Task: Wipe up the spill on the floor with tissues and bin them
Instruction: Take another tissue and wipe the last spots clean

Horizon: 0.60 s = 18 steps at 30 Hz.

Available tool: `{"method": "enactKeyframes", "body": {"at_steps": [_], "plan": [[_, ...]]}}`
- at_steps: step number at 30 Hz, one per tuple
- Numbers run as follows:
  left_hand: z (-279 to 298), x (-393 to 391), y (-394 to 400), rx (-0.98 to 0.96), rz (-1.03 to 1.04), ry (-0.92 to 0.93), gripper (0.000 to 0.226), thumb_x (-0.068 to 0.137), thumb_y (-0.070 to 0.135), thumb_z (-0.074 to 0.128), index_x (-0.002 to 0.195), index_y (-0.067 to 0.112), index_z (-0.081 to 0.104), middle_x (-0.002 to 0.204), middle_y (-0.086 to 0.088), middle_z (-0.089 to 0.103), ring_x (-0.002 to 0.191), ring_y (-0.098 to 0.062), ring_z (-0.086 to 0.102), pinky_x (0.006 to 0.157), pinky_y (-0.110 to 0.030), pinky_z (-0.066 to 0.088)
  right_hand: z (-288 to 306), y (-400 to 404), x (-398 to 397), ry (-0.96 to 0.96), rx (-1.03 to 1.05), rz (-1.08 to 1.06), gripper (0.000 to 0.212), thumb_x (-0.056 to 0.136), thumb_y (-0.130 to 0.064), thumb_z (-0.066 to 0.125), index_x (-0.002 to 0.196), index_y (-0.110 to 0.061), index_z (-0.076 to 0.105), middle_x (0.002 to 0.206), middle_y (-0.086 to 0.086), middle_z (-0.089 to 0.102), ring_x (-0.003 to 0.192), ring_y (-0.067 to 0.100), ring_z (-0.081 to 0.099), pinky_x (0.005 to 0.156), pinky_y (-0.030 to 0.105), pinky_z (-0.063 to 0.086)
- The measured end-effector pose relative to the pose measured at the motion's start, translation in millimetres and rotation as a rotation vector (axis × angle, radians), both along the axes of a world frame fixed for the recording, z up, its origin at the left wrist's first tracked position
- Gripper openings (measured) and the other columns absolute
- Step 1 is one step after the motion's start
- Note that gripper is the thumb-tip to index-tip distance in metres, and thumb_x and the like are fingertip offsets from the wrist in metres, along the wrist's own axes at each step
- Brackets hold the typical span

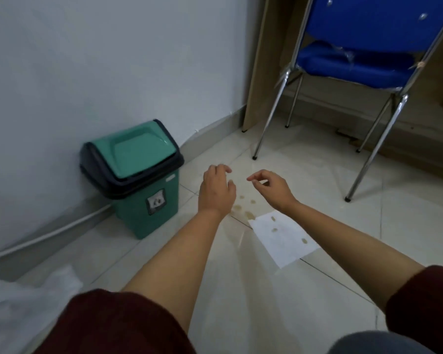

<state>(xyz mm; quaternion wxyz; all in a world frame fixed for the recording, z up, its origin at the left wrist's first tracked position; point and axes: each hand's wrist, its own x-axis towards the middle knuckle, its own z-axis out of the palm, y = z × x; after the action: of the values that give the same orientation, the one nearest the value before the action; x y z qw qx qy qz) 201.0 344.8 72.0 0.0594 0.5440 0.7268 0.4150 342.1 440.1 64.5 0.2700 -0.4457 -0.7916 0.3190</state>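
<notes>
Yellowish drops of the spill (248, 213) dot the pale floor tiles in front of me. A flat white tissue (283, 238) lies on the floor just right of the drops, with a few yellow spots soaked into it. My left hand (216, 191) hovers above the spill, fingers loosely curled, holding nothing. My right hand (271, 189) hovers beside it above the tissue's far end, fingers relaxed and empty. A green bin (141, 180) with a closed swing lid stands against the wall to the left of my hands.
A blue chair (356, 57) on chrome legs stands at the back right beside a wooden panel (258, 72). The white wall (87, 60) runs along the left. White crumpled plastic (23, 302) lies at the lower left.
</notes>
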Motion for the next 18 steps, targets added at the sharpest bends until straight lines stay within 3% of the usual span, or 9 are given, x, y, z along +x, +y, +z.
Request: {"method": "enactKeyframes", "body": {"at_steps": [4, 7, 9, 12, 18], "plan": [[60.3, -64.5, -31.4, 0.044, -0.006, 0.138, 0.023, 0.091, 0.012, 0.049, 0.113, 0.009, 0.054, 0.112, -0.008, 0.052, 0.103, -0.022, 0.051, 0.090, -0.036, 0.044, 49.2, -31.9, -53.8, -0.066, -0.032, 0.242, 0.015, 0.096, -0.024, 0.056, 0.102, -0.019, 0.069, 0.105, -0.002, 0.068, 0.087, 0.014, 0.066, 0.079, 0.030, 0.057], [97.5, -116.2, -66.1, 0.035, 0.034, 0.209, 0.022, 0.088, 0.009, 0.049, 0.109, 0.007, 0.055, 0.108, -0.012, 0.054, 0.102, -0.026, 0.052, 0.091, -0.039, 0.043, 77.7, -61.0, -97.5, -0.165, -0.026, 0.403, 0.015, 0.095, -0.022, 0.057, 0.103, -0.015, 0.068, 0.102, 0.004, 0.069, 0.074, 0.010, 0.066, 0.055, 0.010, 0.048], [116.9, -153.9, -95.4, 0.037, 0.073, 0.260, 0.022, 0.086, 0.008, 0.051, 0.107, 0.005, 0.057, 0.105, -0.014, 0.056, 0.102, -0.028, 0.053, 0.092, -0.038, 0.042, 96.2, -83.6, -129.2, -0.215, -0.019, 0.493, 0.018, 0.094, -0.026, 0.059, 0.103, -0.012, 0.066, 0.098, 0.002, 0.069, 0.068, 0.005, 0.064, 0.047, 0.006, 0.042], [131.2, -205.2, -143.3, 0.040, 0.158, 0.288, 0.020, 0.087, 0.010, 0.052, 0.106, 0.008, 0.058, 0.101, -0.011, 0.057, 0.095, -0.023, 0.053, 0.087, -0.032, 0.042, 114.3, -118.3, -174.8, -0.294, -0.006, 0.577, 0.023, 0.092, -0.033, 0.063, 0.102, -0.013, 0.067, 0.092, 0.000, 0.070, 0.068, 0.010, 0.065, 0.049, 0.007, 0.044], [105.0, -275.8, -244.8, -0.006, 0.352, 0.245, 0.016, 0.089, 0.016, 0.052, 0.104, 0.014, 0.058, 0.096, -0.001, 0.056, 0.079, -0.012, 0.045, 0.076, -0.026, 0.042, 91.6, -198.3, -253.2, -0.376, -0.015, 0.789, 0.019, 0.088, -0.023, 0.067, 0.102, -0.010, 0.070, 0.093, 0.003, 0.069, 0.070, 0.009, 0.062, 0.064, 0.015, 0.052]]}}
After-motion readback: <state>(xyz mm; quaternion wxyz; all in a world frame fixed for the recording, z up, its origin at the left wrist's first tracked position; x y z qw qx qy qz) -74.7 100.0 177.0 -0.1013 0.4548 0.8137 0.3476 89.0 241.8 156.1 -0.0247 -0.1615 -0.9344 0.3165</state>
